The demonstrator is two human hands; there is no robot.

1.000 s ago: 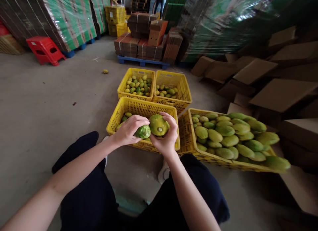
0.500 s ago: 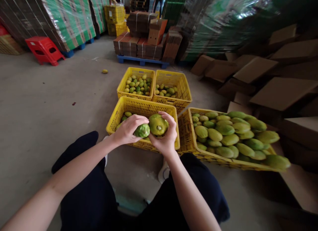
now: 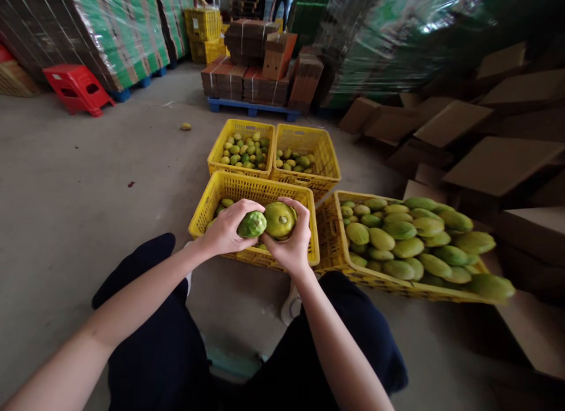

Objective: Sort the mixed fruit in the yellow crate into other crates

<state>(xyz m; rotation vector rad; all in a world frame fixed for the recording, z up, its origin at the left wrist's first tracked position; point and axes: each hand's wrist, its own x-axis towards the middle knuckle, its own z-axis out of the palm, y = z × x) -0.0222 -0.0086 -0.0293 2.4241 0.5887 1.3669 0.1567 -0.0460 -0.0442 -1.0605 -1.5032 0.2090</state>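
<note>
My left hand (image 3: 227, 225) is closed around a small green papaya (image 3: 252, 224), its bumpy end facing me. A larger yellow-green papaya (image 3: 279, 220), stem end toward me, sits in the grip of my right hand (image 3: 295, 240). Side by side and nearly touching, both fruits are held above the near yellow crate (image 3: 265, 190). Some green fruit (image 3: 227, 202) shows inside that crate, partly hidden by my hands. To the right, a yellow crate (image 3: 335, 246) is heaped with papayas (image 3: 406, 247).
Behind the near crate stand two more yellow crates, one (image 3: 216, 158) well filled with small fruit, the other (image 3: 329, 155) partly filled. A lone fruit (image 3: 186, 126) and a red stool (image 3: 79, 88) are on the floor. Cardboard boxes (image 3: 503, 163) pile up at right; a blue pallet (image 3: 251, 109) bears flattened cartons.
The papaya in my left hand has turned slightly, showing more of its bumpy end. My right hand keeps its papaya, with only a small shift.
</note>
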